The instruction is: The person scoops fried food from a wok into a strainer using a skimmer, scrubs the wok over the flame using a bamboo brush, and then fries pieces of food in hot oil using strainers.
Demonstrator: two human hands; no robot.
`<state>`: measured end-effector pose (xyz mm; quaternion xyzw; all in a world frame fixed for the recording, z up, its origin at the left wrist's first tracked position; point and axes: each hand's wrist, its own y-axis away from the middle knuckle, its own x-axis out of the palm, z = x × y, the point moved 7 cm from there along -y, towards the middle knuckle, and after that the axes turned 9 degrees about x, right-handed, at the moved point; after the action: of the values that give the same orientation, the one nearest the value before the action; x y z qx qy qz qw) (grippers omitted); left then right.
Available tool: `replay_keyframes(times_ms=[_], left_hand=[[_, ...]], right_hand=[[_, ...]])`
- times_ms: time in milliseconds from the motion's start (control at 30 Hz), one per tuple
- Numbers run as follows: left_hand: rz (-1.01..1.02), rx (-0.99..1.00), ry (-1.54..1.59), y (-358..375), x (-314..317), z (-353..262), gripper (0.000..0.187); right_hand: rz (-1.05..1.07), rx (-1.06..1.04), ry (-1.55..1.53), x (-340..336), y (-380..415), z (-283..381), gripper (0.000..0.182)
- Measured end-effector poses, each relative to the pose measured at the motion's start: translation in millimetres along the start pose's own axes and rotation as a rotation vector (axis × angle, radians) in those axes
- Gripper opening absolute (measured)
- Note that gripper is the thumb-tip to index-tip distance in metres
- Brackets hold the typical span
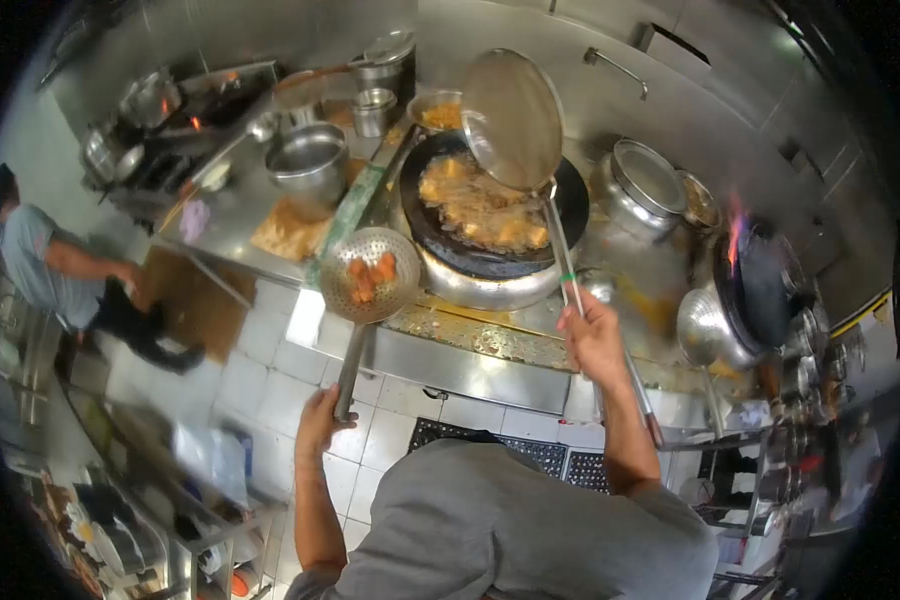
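Observation:
My left hand (322, 421) is wrapped round the handle of a perforated ladle (370, 262), whose bowl holds several reddish-orange pieces (371, 277). My right hand (592, 336) grips the long handle of a round mesh strainer (513, 118), raised over the far side of a black wok (576, 200). In the wok, golden pieces (482, 205) lie in bubbling oil. The ladle's bowl hangs in front of the wok's left side, above the counter edge.
Steel pots (307, 160) stand at the left, near a lit stove (195, 122). A lidded pot (649, 180), a second wok (765, 285) with a flame and a steel ladle (700, 325) are at the right. Another person (55, 260) is at the far left.

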<state>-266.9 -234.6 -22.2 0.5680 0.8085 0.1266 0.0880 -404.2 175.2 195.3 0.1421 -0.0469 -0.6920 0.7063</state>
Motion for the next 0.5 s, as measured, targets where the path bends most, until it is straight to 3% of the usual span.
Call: replay_keyframes(times_ms=[67,167,300,367,433,500], left_hand=[[0.042,-0.153,0.435,16,22,-3,0.034],[0.103,-0.186,0.621,9,32,14,0.034],[0.177,-0.266,0.636,-6,39,21,0.033],[0.32,-0.321,0.845,-18,51,27,0.031],[0.325,-0.328,0.846,-21,56,21,0.029],[0.34,-0.337,0.837,-25,59,19,0.028]], right_hand=[[-0.041,-0.031,0.008,-15,-18,11,0.037],[-0.09,-0.087,0.031,-31,-53,19,0.04],[-0.136,-0.097,0.067,-43,-91,13,0.042],[-0.138,-0.079,0.104,-41,-92,14,0.041],[-0.148,-0.059,0.136,-44,-102,6,0.039],[-0.265,-0.29,0.46,-54,-132,-4,0.035]])
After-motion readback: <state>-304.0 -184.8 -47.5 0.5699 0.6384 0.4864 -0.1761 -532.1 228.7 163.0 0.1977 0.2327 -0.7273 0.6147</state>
